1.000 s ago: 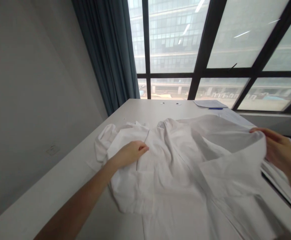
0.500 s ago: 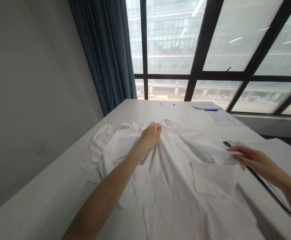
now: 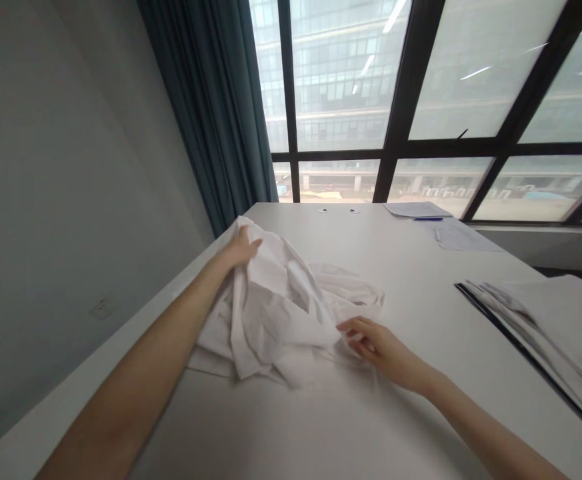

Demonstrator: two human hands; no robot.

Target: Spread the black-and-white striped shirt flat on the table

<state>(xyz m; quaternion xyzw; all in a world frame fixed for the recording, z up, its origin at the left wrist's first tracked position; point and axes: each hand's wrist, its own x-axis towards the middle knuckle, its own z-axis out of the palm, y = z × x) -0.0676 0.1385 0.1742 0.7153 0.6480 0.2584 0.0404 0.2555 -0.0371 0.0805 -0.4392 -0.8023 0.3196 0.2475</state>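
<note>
A white garment [image 3: 281, 320], a shirt or coat, lies bunched and crumpled on the white table [image 3: 291, 433]. At its far left my left hand [image 3: 243, 248] is closed on a raised fold, with some fingers hidden by cloth. My right hand [image 3: 371, 343] pinches the garment's right edge between its fingertips, the other fingers loosely curled. Cloth slopes from the raised left end down toward my right hand. More of the garment spreads flat behind, above the right hand.
To the right lies a stack of folded white cloth [image 3: 561, 320] with a black board [image 3: 521, 357] along its edge. Papers [image 3: 415, 209] and a blue pen [image 3: 428, 219] are at the far right. A wall [image 3: 71, 233] borders the left, with a blue curtain [image 3: 221, 120] beside the windows.
My left hand has moved left with its grip on the cloth. My right hand came inward from the folded stack. The garment, spread toward me before, is now bunched farther left and away.
</note>
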